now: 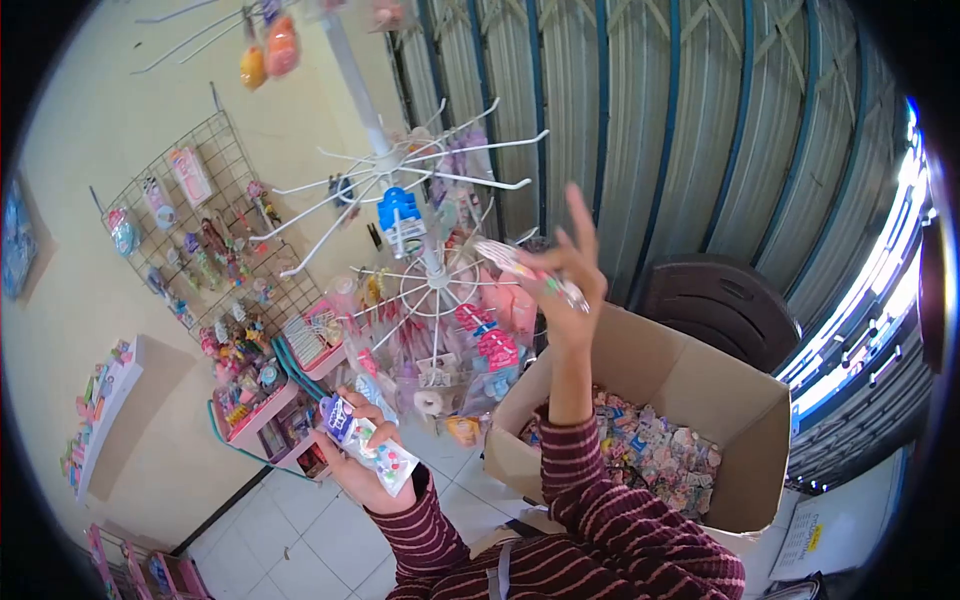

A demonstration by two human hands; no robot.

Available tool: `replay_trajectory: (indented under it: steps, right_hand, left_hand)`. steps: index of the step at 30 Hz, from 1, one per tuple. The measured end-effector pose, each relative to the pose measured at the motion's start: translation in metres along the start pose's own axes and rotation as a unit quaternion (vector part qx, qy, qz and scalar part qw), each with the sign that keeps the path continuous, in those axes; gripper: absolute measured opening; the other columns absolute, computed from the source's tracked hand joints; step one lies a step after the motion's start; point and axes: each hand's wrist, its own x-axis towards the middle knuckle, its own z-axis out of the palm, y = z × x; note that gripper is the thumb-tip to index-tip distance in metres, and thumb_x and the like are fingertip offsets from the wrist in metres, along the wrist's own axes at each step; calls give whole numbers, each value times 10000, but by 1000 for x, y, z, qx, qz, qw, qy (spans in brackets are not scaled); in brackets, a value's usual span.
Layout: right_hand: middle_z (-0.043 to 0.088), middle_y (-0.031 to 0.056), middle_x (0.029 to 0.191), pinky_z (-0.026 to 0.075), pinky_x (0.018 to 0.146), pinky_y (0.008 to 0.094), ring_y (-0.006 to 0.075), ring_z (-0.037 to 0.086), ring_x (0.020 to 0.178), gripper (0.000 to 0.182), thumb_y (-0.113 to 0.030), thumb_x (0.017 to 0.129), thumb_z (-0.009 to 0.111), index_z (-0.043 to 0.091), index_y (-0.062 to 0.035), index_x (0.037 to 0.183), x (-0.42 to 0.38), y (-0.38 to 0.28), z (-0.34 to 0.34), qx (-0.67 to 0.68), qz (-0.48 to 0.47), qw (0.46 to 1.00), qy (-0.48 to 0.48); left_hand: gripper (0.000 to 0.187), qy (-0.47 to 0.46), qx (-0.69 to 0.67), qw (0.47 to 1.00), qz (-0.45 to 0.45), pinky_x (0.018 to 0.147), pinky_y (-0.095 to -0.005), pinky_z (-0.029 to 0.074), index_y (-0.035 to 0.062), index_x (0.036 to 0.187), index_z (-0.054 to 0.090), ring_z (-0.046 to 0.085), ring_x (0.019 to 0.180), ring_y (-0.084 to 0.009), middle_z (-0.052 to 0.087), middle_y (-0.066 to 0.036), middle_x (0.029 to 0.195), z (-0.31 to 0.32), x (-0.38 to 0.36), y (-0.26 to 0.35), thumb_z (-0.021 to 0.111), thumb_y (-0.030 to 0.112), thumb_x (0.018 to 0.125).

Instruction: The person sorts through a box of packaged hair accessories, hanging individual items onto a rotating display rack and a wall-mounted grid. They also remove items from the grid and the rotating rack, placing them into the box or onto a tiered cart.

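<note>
My left hand (352, 468) is closed around a small clear packet (375, 450) with a purple header card and colourful bits inside. My right hand (575, 295) is raised beside the white spinner rack (435, 268), its index finger pointing up. Between its thumb and other fingers is a pink-and-white striped packet (508, 260), slightly blurred; its contents cannot be made out. On the rack's pole sits a blue clip-like item (400, 212). Pink and red packaged goods (490, 340) hang from the lower hooks, left of my right hand.
A large cardboard box (755, 420) full of small packaged trinkets (655, 450) stands on the right. Behind it are a dark plastic chair (715, 300) and a folding metal shutter (640, 130). A wire grid (205, 150) and a white shelf (105, 420) are on the left wall.
</note>
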Motion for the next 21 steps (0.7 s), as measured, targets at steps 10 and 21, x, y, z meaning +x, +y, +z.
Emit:
replay_trajectory:
  steps: [10,21]
  right_hand:
    - [244,146,1295,152,970,384,302,233,1193,143,-95,502,682,595,-115,613,-4,14,21,146,-27,948,-280]
    - [374,85,1227,316,867,390,284,412,1055,153,-48,501,597,534,-57,639,-22,-4,20,243,-14,871,-427]
  left_hand:
    - [447,-7,137,987,78,455,-223,385,-3,1082,390,504,824,-176,475,-163,1014,-17,3,-26,401,359,821]
    - [375,-34,217,969,114,467,-223,373,21,1081,382,469,699,-134,445,-74,805,-15,13,-7,383,313,846]
